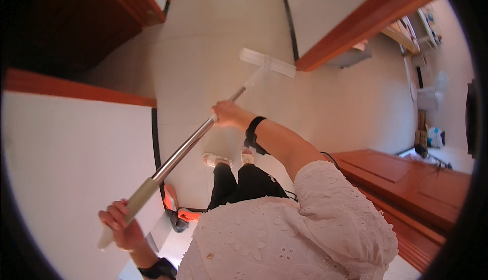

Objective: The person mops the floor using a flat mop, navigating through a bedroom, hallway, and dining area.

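Note:
A long pole tool with a metal shaft (183, 150) and a wide pale head (267, 63) runs diagonally across the view. Its head lies over the tiled floor, with one end close to the foot of a wooden door frame; whether it touches the floor I cannot tell. My left hand (122, 224), at the lower left, is closed around the beige grip (142, 199) near the pole's end. My right hand (228, 113) holds the shaft farther along, at the collar between its thicker and thinner sections. Both wrists wear black straps.
Wooden door frames (366, 20) stand at the right and left, beside white walls (84, 158). A brown panelled door (396, 181) is at the right. Orange shoes (170, 197) and a dark shoe (177, 222) sit by the left wall. Beyond the right doorway is a room with furniture and boxes.

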Tool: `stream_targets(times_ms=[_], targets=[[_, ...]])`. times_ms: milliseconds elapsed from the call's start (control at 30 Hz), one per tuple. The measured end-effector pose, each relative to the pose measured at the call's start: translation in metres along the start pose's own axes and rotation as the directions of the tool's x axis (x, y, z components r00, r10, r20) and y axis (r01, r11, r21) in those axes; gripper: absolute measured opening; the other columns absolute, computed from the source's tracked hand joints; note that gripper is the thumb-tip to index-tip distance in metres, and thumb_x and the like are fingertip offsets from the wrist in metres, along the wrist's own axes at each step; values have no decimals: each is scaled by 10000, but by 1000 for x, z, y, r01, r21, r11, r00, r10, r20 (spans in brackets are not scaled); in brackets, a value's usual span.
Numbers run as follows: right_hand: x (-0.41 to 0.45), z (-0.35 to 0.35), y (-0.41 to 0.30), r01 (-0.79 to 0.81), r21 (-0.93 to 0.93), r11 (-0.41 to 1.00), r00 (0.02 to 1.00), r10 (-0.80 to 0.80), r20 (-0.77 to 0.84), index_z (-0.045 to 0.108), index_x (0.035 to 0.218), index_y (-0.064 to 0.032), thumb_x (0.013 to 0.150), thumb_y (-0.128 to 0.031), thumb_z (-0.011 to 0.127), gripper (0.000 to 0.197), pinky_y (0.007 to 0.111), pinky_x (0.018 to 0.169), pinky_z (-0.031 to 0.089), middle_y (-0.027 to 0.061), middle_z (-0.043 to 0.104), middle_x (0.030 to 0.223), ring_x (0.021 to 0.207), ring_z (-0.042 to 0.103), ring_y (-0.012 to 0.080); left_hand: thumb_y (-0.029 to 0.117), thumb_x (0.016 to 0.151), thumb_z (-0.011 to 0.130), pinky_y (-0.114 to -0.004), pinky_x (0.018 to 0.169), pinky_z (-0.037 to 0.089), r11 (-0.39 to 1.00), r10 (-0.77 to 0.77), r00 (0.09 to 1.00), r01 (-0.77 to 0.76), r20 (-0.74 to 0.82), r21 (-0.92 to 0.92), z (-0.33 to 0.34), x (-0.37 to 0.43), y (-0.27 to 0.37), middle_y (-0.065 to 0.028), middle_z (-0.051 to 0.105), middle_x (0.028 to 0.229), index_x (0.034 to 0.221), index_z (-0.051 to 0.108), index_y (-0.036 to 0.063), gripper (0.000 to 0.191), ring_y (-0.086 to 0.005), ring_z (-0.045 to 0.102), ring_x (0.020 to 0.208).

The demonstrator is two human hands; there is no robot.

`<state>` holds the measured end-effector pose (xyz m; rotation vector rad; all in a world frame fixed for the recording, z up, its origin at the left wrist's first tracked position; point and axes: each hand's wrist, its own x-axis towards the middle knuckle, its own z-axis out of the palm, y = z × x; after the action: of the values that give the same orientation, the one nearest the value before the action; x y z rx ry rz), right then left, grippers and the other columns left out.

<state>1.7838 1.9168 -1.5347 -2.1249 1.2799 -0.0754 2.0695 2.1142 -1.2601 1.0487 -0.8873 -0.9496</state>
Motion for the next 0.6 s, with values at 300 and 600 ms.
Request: stream_targets(times_ms=[300,600], targets=[[21,-22,-20,-57,81,995,902,86,-422,563,808,-77,666,-286,631,262,405,750,440,120,575,798,830,548,304,392,772,604,-362,921,294,983,-40,856,-60,515,175,16,110,69,3,429,712,758,406,157,308,-150,429,807],[-59,-12,-26,-136,215,967,843,226,-488,572,795,-71,673,-307,654,277,397,727,447,106,575,763,809,560,295,367,709,697,-282,742,369,994,-4,851,-53,526,93,23,172,61,12,446,674,722,430,147,346,-109,428,687]])
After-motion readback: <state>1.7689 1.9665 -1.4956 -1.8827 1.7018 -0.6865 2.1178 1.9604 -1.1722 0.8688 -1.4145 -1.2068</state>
